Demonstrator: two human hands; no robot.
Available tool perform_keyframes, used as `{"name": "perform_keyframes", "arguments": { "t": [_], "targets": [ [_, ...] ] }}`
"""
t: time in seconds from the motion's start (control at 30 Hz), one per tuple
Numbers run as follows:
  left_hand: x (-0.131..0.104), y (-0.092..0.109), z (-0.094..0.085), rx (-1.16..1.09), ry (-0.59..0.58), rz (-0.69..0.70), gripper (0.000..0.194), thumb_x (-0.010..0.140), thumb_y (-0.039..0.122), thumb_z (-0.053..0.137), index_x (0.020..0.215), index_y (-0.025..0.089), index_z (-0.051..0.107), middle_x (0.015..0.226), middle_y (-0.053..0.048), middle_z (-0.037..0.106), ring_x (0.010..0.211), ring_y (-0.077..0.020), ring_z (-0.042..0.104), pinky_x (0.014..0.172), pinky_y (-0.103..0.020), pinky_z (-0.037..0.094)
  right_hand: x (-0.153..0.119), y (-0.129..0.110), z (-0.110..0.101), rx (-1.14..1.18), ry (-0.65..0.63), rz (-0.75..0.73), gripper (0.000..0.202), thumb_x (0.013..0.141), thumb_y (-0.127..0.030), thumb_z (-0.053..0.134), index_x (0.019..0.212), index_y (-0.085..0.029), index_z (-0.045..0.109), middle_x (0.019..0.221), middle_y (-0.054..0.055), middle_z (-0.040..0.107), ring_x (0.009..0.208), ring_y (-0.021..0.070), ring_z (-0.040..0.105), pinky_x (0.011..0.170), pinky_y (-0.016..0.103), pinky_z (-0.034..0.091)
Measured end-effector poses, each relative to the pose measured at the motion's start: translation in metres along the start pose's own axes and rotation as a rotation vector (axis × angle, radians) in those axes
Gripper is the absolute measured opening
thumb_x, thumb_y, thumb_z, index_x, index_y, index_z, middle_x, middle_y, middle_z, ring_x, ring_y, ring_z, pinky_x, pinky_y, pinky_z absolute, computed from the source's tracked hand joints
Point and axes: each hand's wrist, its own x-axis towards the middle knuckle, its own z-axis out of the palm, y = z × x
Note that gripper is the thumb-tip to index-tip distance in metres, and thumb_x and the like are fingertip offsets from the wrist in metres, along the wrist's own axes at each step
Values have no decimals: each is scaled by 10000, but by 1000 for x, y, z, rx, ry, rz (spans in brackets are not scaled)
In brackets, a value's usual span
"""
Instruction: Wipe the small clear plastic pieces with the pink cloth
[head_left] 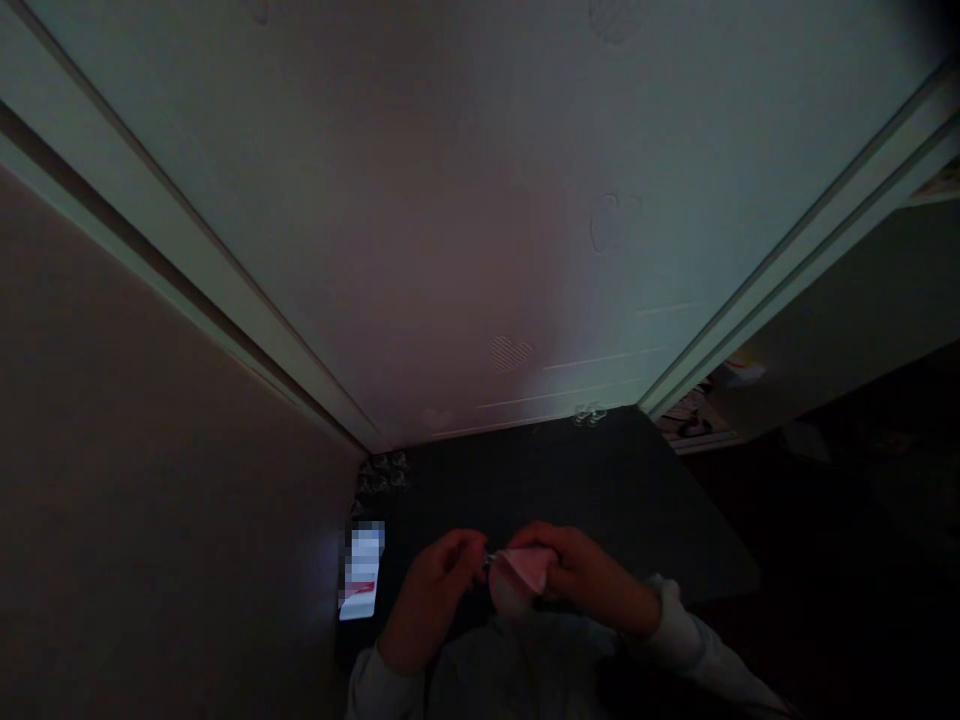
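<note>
In dim light, nearest the viewer, a person in pale sleeves [679, 630] holds both bare hands close together in front of the body. The right hand [577, 565] grips a small pink piece [529, 568], apparently soft and folded, its fingers closed on the upper edge and right side. The left hand [435, 590] faces it, thumb and fingertips drawn together beside a tiny shiny bit [490, 559] at the pink piece's left edge; whether they pinch that bit is too dark to tell. The step in hand seems to be fine work at this edge; the next move would call for a steady right-hand hold and a precise left fingertip grip.

Left of the hands lies a lit phone [364, 575], its screen blurred out. Beyond, the dark worktop [660, 500] carries small clear objects at its far left corner [382, 470] and more [590, 415] along its back edge. Farthest off stands a pale panel [420, 250] with heart patterns.
</note>
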Motion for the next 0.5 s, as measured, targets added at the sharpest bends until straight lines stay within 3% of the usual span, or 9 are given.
{"name": "perform_keyframes", "arguments": {
  "t": [0.17,0.37,0.5],
  "targets": [
    [1,2,2,-2,-8,-29,300,817,419,527,819,148,655,635,0,620,613,-156,556,564,-251,406,-1,-1,-1,-162,4,-127,314,745,-75,477,957,-188,680,904,56,710,803,189,626,743,301,458],
    [1,1,0,-73,-15,-7,233,763,352,604,892,163,647,827,-32,675,777,-192,603,683,-277,445,0,5,0,-171,33,-129,357,695,-42,483,956,-192,675,909,48,711,796,187,623,743,295,456],
    [0,-3,0,-121,-33,21,240,742,310,637,943,179,632,825,-17,663,802,-191,600,710,-285,453,0,4,0,-85,31,-75,348,673,-51,485,932,-183,675,870,38,708,763,181,614,689,276,445]
  ]
}}
